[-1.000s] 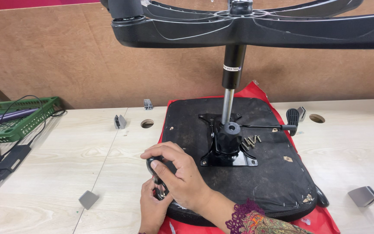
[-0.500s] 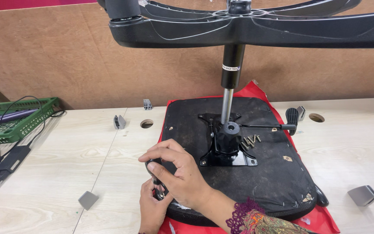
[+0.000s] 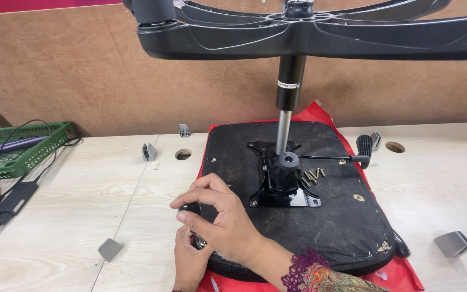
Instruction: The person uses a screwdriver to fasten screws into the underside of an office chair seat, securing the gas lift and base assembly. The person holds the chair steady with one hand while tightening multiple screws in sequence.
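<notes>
An upturned black chair seat [image 3: 325, 216] lies on a red sheet [image 3: 401, 273] on the pale wooden table [image 3: 82, 205]. A black metal mechanism plate [image 3: 283, 186] is fixed at its middle, with a gas cylinder [image 3: 288, 97] rising to the black star base [image 3: 320, 32] overhead. My right hand [image 3: 217, 216] curls over a small black knob [image 3: 191, 207] at the seat's front left edge. My left hand [image 3: 189, 259] sits under it, fingers against the same part, which is mostly hidden. Several loose screws [image 3: 312, 176] lie on the seat beside the plate.
A green basket [image 3: 17, 148] with a purple tool and black cables stands at the left. Small grey plastic pieces [image 3: 109, 249] [image 3: 452, 243] [image 3: 148, 152] lie on the table. Round holes [image 3: 184, 154] [image 3: 395, 147] pierce the tabletop. A brown board wall stands behind.
My right hand has turned slightly on the knob, the fingers shifting leftwards and lower. My left hand and the chair have stayed put.
</notes>
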